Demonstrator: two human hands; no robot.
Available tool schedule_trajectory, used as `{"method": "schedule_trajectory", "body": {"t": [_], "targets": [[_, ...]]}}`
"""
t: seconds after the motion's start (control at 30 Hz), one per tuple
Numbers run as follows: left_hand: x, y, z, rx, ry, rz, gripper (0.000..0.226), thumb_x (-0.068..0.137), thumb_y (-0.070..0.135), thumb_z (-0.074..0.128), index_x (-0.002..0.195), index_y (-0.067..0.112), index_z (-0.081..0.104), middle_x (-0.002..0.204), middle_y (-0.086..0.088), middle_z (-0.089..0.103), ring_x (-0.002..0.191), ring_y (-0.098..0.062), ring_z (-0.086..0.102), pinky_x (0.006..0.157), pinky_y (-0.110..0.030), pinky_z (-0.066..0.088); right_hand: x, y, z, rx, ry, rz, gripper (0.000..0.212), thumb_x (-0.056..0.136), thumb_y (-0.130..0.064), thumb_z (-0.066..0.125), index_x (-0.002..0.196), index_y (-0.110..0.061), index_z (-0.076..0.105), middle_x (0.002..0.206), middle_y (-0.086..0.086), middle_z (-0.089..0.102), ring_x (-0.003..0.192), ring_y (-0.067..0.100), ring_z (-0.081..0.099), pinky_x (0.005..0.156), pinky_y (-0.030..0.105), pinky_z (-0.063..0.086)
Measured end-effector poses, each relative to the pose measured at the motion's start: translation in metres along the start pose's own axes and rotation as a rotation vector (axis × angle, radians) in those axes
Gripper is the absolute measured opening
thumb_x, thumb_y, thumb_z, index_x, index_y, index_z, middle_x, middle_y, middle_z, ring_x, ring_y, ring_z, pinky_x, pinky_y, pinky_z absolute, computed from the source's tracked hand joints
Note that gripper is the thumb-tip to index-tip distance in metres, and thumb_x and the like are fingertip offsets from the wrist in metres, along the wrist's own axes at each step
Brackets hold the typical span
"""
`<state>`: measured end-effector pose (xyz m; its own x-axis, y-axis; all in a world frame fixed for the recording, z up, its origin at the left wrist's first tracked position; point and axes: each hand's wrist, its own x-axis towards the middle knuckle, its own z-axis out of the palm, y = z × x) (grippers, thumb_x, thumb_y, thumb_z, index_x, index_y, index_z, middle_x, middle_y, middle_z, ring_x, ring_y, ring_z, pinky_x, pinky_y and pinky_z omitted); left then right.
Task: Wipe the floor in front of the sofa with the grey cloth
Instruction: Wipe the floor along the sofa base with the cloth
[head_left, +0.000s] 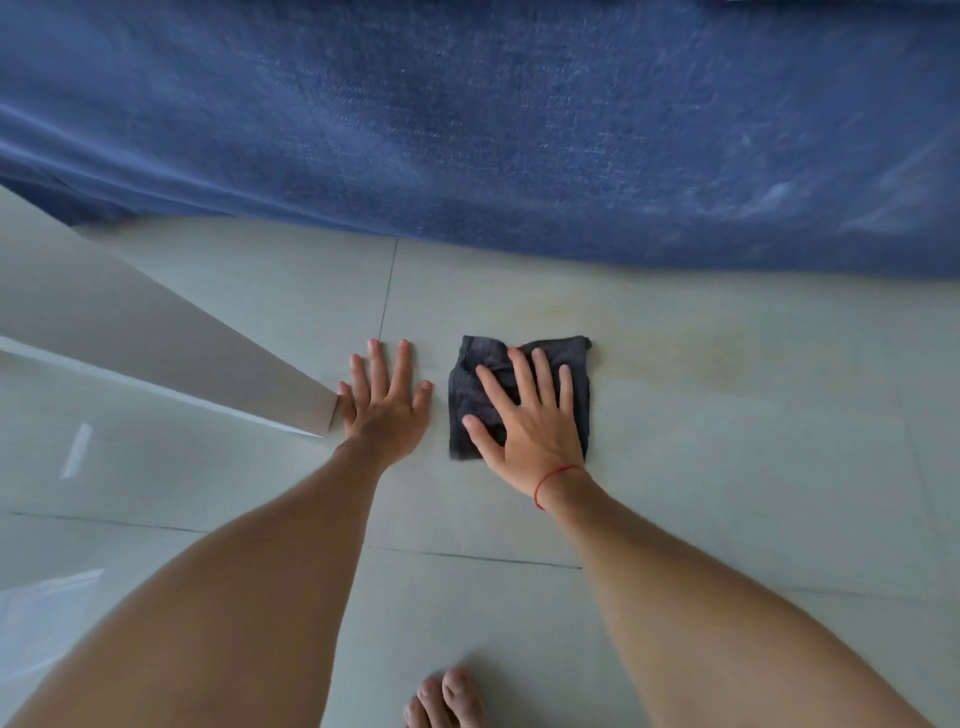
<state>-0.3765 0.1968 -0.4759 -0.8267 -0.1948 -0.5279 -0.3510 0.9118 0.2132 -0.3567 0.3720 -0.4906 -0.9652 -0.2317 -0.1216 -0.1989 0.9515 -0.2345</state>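
sofa (519, 119) cut off above, grey cloth (478, 384) partly under right hand (530, 426)

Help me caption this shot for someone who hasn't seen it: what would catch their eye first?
First, the big blue sofa filling the whole top of the picture. Below it, on the pale tiled floor, the right hand lies flat with fingers spread on a dark grey cloth, a red string around the wrist. Just beside it, the left hand rests flat on the bare tile.
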Motion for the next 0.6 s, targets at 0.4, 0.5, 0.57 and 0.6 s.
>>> {"method": "schedule_trajectory", "body": {"t": [0.4, 0.5, 0.57, 0.6], "targets": [[-0.009, 0.029, 0.013, 0.006, -0.041, 0.015, 0.058, 0.099, 0.045, 0.014, 0.149, 0.043, -0.016, 0.157, 0.002, -0.032, 0.146, -0.022, -0.028, 0.118, -0.045, -0.016, -0.013, 0.041, -0.003, -0.038, 0.029, 0.087, 0.058, 0.088, -0.060, 0.033, 0.141, -0.039, 0.043, 0.155, 0.008, 0.034, 0.143, 0.040, 0.029, 0.110, 0.067, 0.015], [-0.008, 0.030, 0.013, 0.007, -0.046, 0.019, 0.058, 0.100, 0.045, 0.015, 0.149, 0.043, -0.016, 0.157, 0.002, -0.033, 0.146, -0.021, -0.029, 0.118, -0.045, -0.017, 0.033, 0.038, -0.009, -0.026, 0.011, 0.161, 0.060, 0.090, -0.062, 0.032, 0.147, -0.044, 0.026, 0.163, 0.006, 0.011, 0.148, 0.040, 0.007, 0.112, 0.068, 0.002], [-0.007, 0.030, 0.014, -0.007, -0.038, 0.021, 0.058, 0.100, 0.044, 0.015, 0.149, 0.044, -0.015, 0.157, 0.003, -0.033, 0.146, -0.021, -0.029, 0.118, -0.045, -0.017, 0.064, 0.033, -0.014, -0.007, 0.008, 0.211, 0.065, 0.087, -0.064, 0.035, 0.148, -0.047, 0.018, 0.164, 0.004, 0.000, 0.147, 0.044, -0.003, 0.111, 0.069, -0.003], [-0.007, 0.029, 0.015, -0.011, -0.033, 0.023, 0.058, 0.099, 0.044, 0.016, 0.149, 0.045, -0.015, 0.157, 0.004, -0.033, 0.146, -0.020, -0.029, 0.118, -0.045, -0.018, 0.074, 0.031, -0.016, -0.004, 0.009, 0.230, 0.067, 0.085, -0.065, 0.036, 0.148, -0.048, 0.018, 0.164, 0.002, -0.001, 0.146, 0.046, -0.004, 0.110, 0.070, -0.004]]}}
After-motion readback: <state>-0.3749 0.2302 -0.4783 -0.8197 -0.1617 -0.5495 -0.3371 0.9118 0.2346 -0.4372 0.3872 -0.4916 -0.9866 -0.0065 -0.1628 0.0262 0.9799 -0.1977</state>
